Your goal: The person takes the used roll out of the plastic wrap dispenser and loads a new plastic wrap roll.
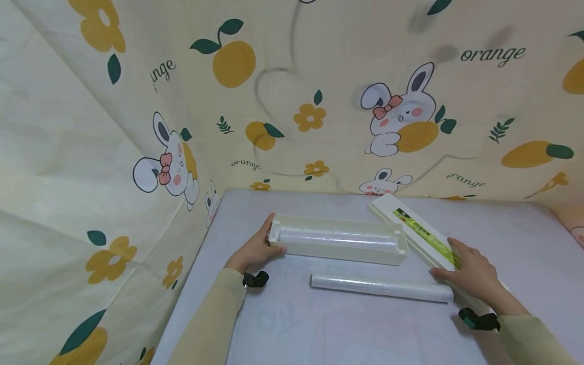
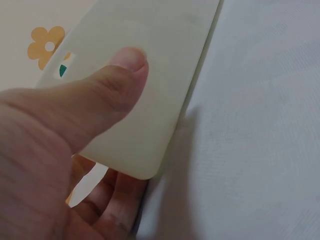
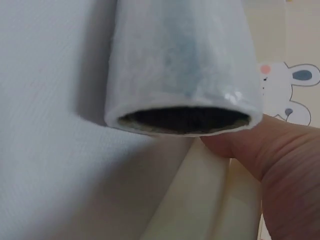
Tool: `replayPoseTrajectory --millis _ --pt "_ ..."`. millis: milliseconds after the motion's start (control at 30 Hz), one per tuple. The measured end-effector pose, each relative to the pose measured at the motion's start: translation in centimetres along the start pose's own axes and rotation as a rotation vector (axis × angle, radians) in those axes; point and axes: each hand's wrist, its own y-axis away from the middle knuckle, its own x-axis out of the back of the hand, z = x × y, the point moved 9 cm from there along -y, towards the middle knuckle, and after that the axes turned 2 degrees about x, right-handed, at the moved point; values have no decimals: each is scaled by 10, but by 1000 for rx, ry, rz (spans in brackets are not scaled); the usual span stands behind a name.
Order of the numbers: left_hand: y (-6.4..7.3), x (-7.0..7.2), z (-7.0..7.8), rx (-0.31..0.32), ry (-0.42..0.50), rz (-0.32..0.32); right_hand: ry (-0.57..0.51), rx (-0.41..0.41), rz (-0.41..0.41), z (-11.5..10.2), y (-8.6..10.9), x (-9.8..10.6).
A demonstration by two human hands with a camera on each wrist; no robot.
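My left hand (image 1: pixel 256 249) grips the left end of a long cream plastic dispenser box (image 1: pixel 337 254), its thumb (image 2: pixel 127 75) on the front wall and its fingers curled round the end. A roll of clear cling film (image 1: pixel 337 239) lies inside the uncovered box. To the right, a long white lid (image 1: pixel 388 205) with a green label lies at a slant, and my right hand (image 1: pixel 476 271) holds it across its width near the lower end. A second cling film roll (image 1: pixel 380 287) rests on the table in front of the box; its hollow end faces the right wrist camera.
A pale cloth covers the table (image 1: pixel 274 324). Cream fabric (image 1: pixel 337 61) printed with oranges, flowers and rabbits hangs behind and at the left. Black wrist cameras (image 1: pixel 479 319) are strapped to both wrists. The lid's far end sits close to the box's right end.
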Motion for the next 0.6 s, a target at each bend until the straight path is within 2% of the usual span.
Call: replayPoseTrajectory --millis 600 --pt "-1 -1 -1 -9 -2 -14 -14 -12 -29 3 -2 3"
